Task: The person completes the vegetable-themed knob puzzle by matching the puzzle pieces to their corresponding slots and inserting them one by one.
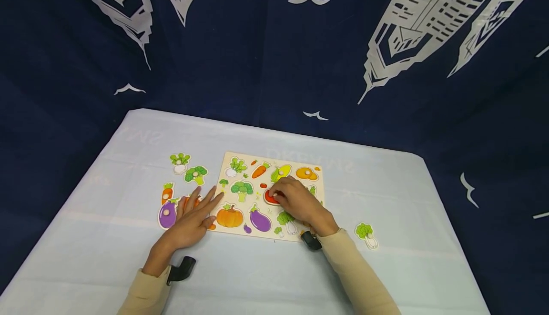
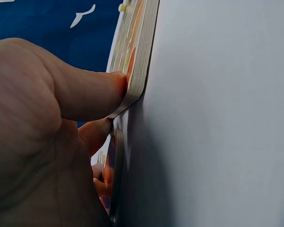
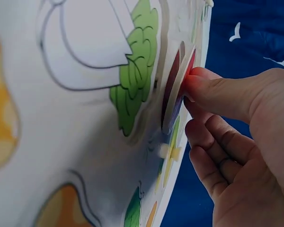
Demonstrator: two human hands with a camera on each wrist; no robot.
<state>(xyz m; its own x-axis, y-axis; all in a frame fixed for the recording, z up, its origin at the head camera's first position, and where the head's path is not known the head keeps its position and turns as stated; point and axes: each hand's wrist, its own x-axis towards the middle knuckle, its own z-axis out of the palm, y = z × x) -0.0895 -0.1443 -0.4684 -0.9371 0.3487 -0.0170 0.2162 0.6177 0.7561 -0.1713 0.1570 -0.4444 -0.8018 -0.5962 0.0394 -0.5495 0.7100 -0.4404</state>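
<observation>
A wooden vegetable puzzle board (image 1: pixel 266 235) lies flat on the white-covered table. My right hand (image 1: pixel 300 201) pinches a red, tomato-like puzzle piece (image 3: pixel 180 87) between thumb and finger. That piece is tilted edge-on at the board's surface in the right wrist view; my hand hides part of it from the head view. My left hand (image 1: pixel 193 222) rests with fingers spread at the board's left edge, its thumb touching the board's corner in the left wrist view. An orange pumpkin piece (image 1: pixel 196 201) lies partly hidden beneath the left fingers.
Left of the board lie loose pieces: a white radish (image 1: pixel 180 163), a broccoli (image 1: pixel 196 176), a carrot (image 1: pixel 167 191) and an eggplant (image 1: pixel 167 216). A bok choy piece (image 1: pixel 366 235) lies to the right. Behind the table hangs a dark blue printed cloth (image 1: pixel 240 67).
</observation>
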